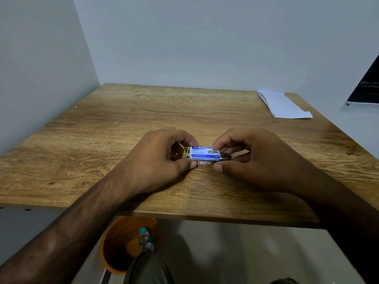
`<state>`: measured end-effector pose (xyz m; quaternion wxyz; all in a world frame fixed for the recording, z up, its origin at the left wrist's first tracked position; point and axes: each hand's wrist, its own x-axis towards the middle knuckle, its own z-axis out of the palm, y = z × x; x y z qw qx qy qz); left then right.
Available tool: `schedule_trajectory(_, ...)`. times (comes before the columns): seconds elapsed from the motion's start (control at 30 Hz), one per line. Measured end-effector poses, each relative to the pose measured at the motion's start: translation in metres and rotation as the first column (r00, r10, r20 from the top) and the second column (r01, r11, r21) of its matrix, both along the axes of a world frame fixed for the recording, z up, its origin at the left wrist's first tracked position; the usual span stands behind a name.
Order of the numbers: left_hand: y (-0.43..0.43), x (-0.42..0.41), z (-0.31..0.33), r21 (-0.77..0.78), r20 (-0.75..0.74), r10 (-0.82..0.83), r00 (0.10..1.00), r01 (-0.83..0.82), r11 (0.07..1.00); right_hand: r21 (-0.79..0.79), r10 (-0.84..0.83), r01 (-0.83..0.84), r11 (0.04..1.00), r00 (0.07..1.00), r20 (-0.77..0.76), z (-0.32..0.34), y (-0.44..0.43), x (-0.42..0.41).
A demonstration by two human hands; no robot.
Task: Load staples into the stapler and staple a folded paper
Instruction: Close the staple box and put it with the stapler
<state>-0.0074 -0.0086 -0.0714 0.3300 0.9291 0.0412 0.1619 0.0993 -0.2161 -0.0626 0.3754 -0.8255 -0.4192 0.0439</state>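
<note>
The table [102,140] sat in a corner, its left edge against the left wall [41,58] and its far edge against the back wall [205,37]. The near edge hung free above the floor. The right edge ran out toward a dark panel [367,85]. Bare wood lay all round the hands, widest to the left and toward the back.

The folded paper [285,105] lay flat at the far right corner, well apart from the hands, one corner at the table's right edge.

Both hands met near the middle of the table, close to the near edge, wrists resting on the wood. Between them was a blue-and-white box [203,153] of staples, lying lengthwise from left to right, low over the table.

The left hand [160,158] pinched the box's left end, thumb [191,165] on the near side and curled fingers [192,143] on the far side. The right hand [256,158] pinched the right end in the same way, thumb [218,167] near and forefinger [215,147] on top.

A yellow bit showed at the box's left end and a dark shiny piece at its right. Whether either was the stapler could not be told.

Under the near edge stood an orange bin [114,242] with bottles [145,238] in it, beside a trouser leg [147,269]
</note>
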Motion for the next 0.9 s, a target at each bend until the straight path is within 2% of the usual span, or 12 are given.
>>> schedule_trajectory(0.23,0.01,0.035,0.001,0.023,-0.008,0.024,1.0,-0.024,0.999,-0.046,-0.08,0.083,0.996,0.995,0.056,0.001,0.022,0.032)
schedule_trajectory(0.57,0.038,0.116,0.008,0.148,0.017,0.092,0.996,-0.093,0.985,0.023,-0.224,0.223,0.975,0.974,0.036,-0.001,0.072,0.102)
schedule_trajectory(0.9,0.071,0.198,0.008,0.082,-0.001,0.148,0.989,-0.148,0.986,0.018,-0.327,0.327,0.945,0.94,0.101,-0.005,0.119,0.173)
